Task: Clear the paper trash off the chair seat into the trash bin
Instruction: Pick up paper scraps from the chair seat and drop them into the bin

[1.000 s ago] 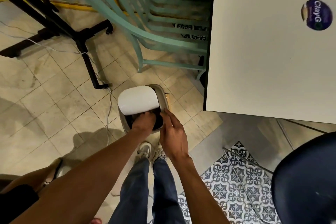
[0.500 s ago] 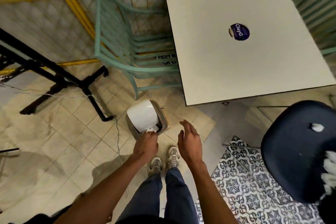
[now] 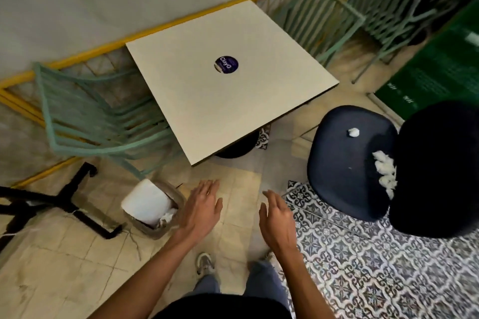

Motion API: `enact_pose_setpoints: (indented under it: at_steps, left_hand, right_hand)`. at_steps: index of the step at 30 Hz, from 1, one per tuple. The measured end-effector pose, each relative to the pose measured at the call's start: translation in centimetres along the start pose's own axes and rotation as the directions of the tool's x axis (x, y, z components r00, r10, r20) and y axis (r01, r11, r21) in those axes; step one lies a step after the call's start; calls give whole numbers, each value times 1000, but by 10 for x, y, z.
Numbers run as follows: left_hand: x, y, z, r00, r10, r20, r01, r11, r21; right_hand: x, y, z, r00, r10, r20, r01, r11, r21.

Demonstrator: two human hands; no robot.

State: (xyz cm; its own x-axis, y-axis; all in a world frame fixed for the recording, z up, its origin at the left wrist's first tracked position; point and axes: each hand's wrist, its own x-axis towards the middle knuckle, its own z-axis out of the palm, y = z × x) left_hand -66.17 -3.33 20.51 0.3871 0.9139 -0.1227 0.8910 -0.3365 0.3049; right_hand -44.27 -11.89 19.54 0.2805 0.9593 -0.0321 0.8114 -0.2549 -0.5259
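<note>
- left hand (image 3: 199, 210): just right of the trash bin (image 3: 158, 232), fingers straight and spread, holding nothing.
- right hand (image 3: 278, 217): further right of the bin, well apart from the left; fingers loosely extended, empty.
- trash bin: white lid (image 3: 146, 202) tipped up, crumpled paper (image 3: 167, 216) showing at the opening.
- chair seat (image 3: 342, 163): dark, far right of the bin and beyond it. One paper ball (image 3: 353, 132) lies alone on it; a cluster of paper wads (image 3: 385, 171) sits against the backrest (image 3: 435, 163).
- table (image 3: 228, 111): beyond the bin, pale square top, round sticker (image 3: 226, 65).
</note>
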Motion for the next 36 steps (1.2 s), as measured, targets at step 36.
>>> enact_pose_setpoints:
  at_steps: [36]
  left_hand:
    - [352, 483, 190, 752, 529, 394, -554, 831, -57]
  right_hand:
    - [170, 465, -200, 745, 667, 4, -667, 744, 28]
